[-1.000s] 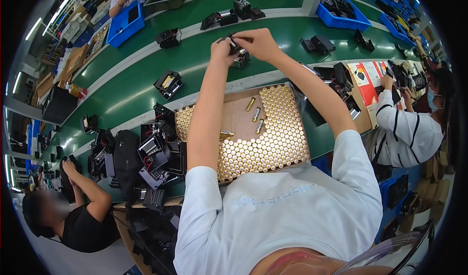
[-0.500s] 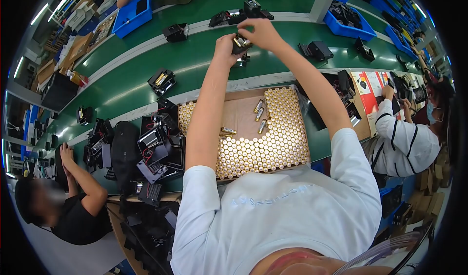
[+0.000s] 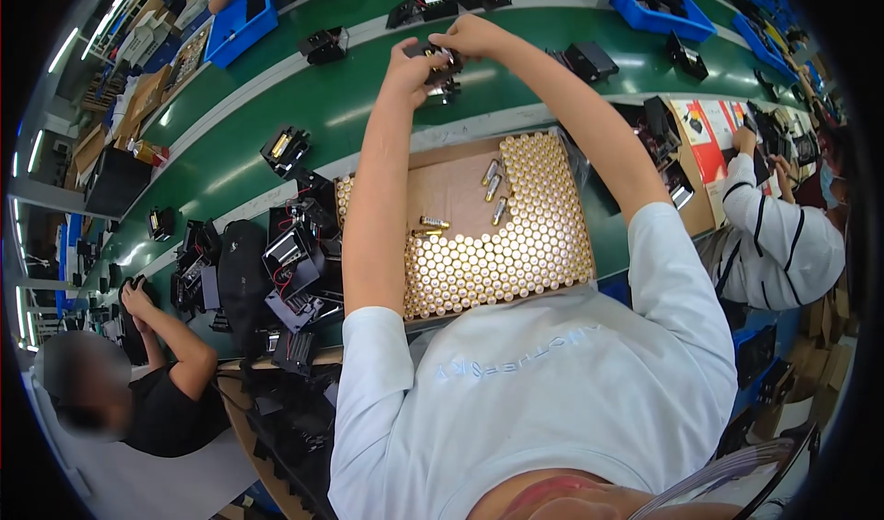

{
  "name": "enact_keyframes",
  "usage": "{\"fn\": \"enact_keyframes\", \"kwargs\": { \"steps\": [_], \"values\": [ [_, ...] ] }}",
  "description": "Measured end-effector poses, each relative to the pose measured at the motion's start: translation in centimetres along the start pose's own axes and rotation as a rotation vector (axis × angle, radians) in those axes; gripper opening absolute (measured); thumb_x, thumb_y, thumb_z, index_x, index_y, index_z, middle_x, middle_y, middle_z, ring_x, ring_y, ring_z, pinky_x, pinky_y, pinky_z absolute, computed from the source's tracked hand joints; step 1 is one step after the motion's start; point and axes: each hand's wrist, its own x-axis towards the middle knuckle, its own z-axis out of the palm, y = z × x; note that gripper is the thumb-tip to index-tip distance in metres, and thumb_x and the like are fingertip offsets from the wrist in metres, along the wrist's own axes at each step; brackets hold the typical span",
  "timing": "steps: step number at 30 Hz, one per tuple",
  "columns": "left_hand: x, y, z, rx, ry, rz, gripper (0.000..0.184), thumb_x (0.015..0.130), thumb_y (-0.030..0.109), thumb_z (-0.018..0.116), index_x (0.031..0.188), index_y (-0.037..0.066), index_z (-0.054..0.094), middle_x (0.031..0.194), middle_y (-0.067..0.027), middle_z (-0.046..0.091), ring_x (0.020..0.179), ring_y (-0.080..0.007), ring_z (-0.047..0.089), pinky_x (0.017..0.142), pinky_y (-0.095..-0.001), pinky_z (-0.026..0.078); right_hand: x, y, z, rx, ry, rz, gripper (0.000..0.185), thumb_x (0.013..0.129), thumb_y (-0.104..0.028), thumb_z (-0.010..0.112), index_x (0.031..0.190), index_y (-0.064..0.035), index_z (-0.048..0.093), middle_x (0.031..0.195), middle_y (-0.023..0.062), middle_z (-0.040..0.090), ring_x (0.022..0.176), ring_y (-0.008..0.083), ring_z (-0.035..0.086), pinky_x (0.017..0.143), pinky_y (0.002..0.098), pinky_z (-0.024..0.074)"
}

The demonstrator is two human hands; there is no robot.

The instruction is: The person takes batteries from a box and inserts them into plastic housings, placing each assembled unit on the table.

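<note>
Out over the green conveyor, my left hand (image 3: pixel 408 70) grips a small black battery case (image 3: pixel 443 58) with shiny metal inside. Its thumb lies across the case. My right hand (image 3: pixel 471 37) meets the same case from the right, its fingertips closed at the upper edge; what lies right under them is too small to make out. Another black case (image 3: pixel 446 93) sits on the belt just below the hands. Between my forearms stands a shallow cardboard box (image 3: pixel 451 177) packed with upright batteries (image 3: pixel 497 267). Several loose batteries (image 3: pixel 494 186) lie in its bare part.
More black cases (image 3: pixel 286 151) are spread along the belt. Left of the box are piled black housings with red wires (image 3: pixel 290 253) and a black bag (image 3: pixel 242 285). Blue bins (image 3: pixel 663 9) stand beyond. Co-workers sit to the left (image 3: pixel 175 373) and right (image 3: pixel 783 230).
Both hands and the battery case have shifted slightly left and up in view. My right hand has come down from above the case onto its edge. The whole view has tilted a little.
</note>
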Motion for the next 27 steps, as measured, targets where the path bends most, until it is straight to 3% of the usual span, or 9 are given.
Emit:
{"fn": "enact_keyframes", "kwargs": {
  "steps": [2, 4, 7, 10, 14, 16, 18, 23, 27],
  "values": [
    [0.1, -0.6, -0.1, 0.044, 0.031, 0.075, 0.072, 0.076, -0.012, 0.067, 0.135, 0.005, 0.029, 0.117, -0.0229, 0.053, 0.096, -0.0377, 0.065, 0.076, -0.0526, 0.059, 1.1, 2.0, 1.6, 0.162, 0.007, -0.108, 0.04, 0.086, -0.04, 0.068, 0.074, -0.0021, 0.071, 0.056, 0.0068, 0.061, 0.044, 0.0125, 0.05, 0.043, 0.0282, 0.04],
    [0.2, -0.5, -0.3, 0.039, 0.034, 0.06, 0.071, 0.076, -0.013, 0.067, 0.134, 0.004, 0.03, 0.116, -0.0241, 0.052, 0.095, -0.037, 0.065, 0.078, -0.0517, 0.06, 1.4, 3.1, 3.0, 0.366, 0.054, -0.162, 0.039, 0.085, -0.038, 0.069, 0.073, -0.0006, 0.07, 0.057, 0.0081, 0.061, 0.047, 0.0139, 0.055, 0.046, 0.0284, 0.045],
    [0.2, -0.3, -0.8, 0.142, 0.03, 0.07, 0.071, 0.071, -0.013, 0.069, 0.131, 0.0, 0.032, 0.114, -0.0242, 0.053, 0.094, -0.0354, 0.065, 0.076, -0.0467, 0.06, 0.0, 2.3, 3.2, 0.142, 0.113, -0.108, 0.036, 0.087, -0.032, 0.069, 0.076, 0.0027, 0.068, 0.064, 0.0108, 0.065, 0.056, 0.0179, 0.063, 0.05, 0.0323, 0.0491],
    [1.1, 0.9, -1.9, 0.403, 0.155, 0.171, 0.07, 0.063, -0.007, 0.071, 0.125, -0.003, 0.038, 0.107, -0.0219, 0.056, 0.093, -0.0325, 0.065, 0.071, -0.042, 0.058, -5.5, -2.0, 3.7, -0.416, 0.368, -0.279, 0.028, 0.08, -0.027, 0.072, 0.083, 0.0007, 0.07, 0.078, 0.02, 0.068, 0.073, 0.0317, 0.07, 0.065, 0.0417, 0.0569],
    [0.8, 2.2, -2.9, 0.992, 0.366, 0.347, 0.061, 0.068, 0.013, 0.065, 0.121, -0.003, 0.04, 0.106, -0.0273, 0.063, 0.094, -0.0369, 0.066, 0.082, -0.0402, 0.052, -15.4, -7.4, 2.8, -0.747, -0.261, -0.502, 0.033, 0.067, -0.024, 0.081, 0.091, -0.0032, 0.072, 0.092, 0.0193, 0.07, 0.086, 0.0353, 0.069, 0.072, 0.0438, 0.0569],
    [1.2, 2.1, -3.2, 1.221, 0.401, 0.306, 0.061, 0.073, 0.019, 0.062, 0.126, -0.002, 0.04, 0.11, -0.0304, 0.061, 0.099, -0.0436, 0.063, 0.087, -0.0476, 0.048, -17.9, -7.7, 4.2, -0.922, -0.569, -0.458, 0.042, 0.061, -0.025, 0.086, 0.095, -0.0044, 0.073, 0.094, 0.0165, 0.071, 0.091, 0.0317, 0.069, 0.074, 0.0397, 0.0571],
    [0.6, 2.4, -2.5, 1.436, 0.493, 0.216, 0.061, 0.076, 0.022, 0.061, 0.129, 0.0, 0.039, 0.113, -0.0304, 0.06, 0.102, -0.0465, 0.06, 0.089, -0.0517, 0.044, -19.0, -7.5, 5.7, -0.995, -0.667, -0.4, 0.045, 0.059, -0.025, 0.088, 0.097, -0.0045, 0.073, 0.097, 0.0151, 0.071, 0.092, 0.0293, 0.069, 0.072, 0.0381, 0.0573],
    [1.2, 0.4, -1.6, 1.846, 0.704, 0.717, 0.06, 0.078, 0.021, 0.06, 0.133, 0.005, 0.041, 0.118, -0.0318, 0.05, 0.11, -0.0472, 0.048, 0.09, -0.0548, 0.038, -18.1, -4.2, 10.4, -1.009, -0.619, -0.399, 0.043, 0.059, -0.018, 0.086, 0.097, -0.0035, 0.074, 0.101, 0.013, 0.072, 0.094, 0.0264, 0.069, 0.068, 0.0377, 0.0573],
    [2.5, -0.4, 1.7, 1.528, 0.223, 0.562, 0.058, 0.08, 0.028, 0.065, 0.133, 0.014, 0.044, 0.123, -0.0258, 0.052, 0.116, -0.049, 0.048, 0.093, -0.0582, 0.042, -17.1, -3.1, 10.6, -0.921, -0.614, -0.532, 0.037, 0.058, -0.011, 0.083, 0.092, -0.0015, 0.073, 0.097, 0.013, 0.072, 0.093, 0.0286, 0.069, 0.068, 0.0403, 0.0568]
  ]
}}
